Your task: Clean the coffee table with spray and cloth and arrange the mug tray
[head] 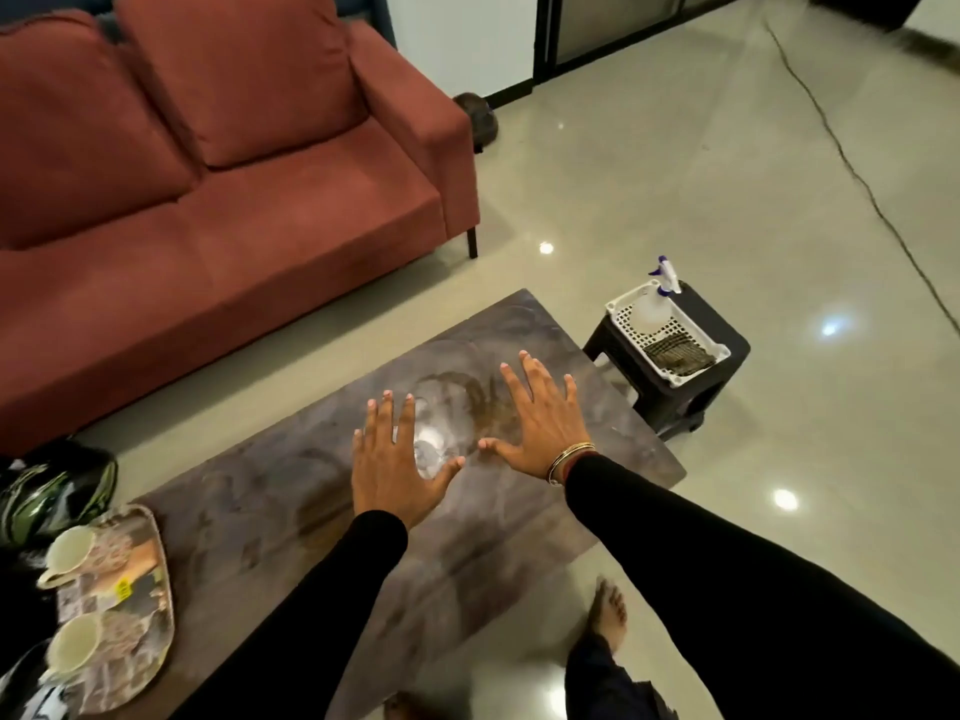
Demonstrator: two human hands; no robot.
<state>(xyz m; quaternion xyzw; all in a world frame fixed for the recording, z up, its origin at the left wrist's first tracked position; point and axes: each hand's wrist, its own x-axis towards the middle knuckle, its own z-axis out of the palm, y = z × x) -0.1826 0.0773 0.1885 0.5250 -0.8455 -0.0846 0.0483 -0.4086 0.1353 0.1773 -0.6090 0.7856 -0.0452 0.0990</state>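
Observation:
The brown marbled coffee table runs across the middle of the view. My left hand and my right hand hover over its far half, palms down, fingers spread, holding nothing. A patterned mug tray lies at the table's left end with two cream mugs on it, one toward its far end and one nearer me. A clear spray bottle with a blue and white trigger stands in a white basket, and a dark checked cloth lies in the same basket.
The white basket rests on a black plastic stool just past the table's right end. A red sofa stands close behind the table. A dark glossy helmet sits at the left edge. My bare foot stands on the shiny floor.

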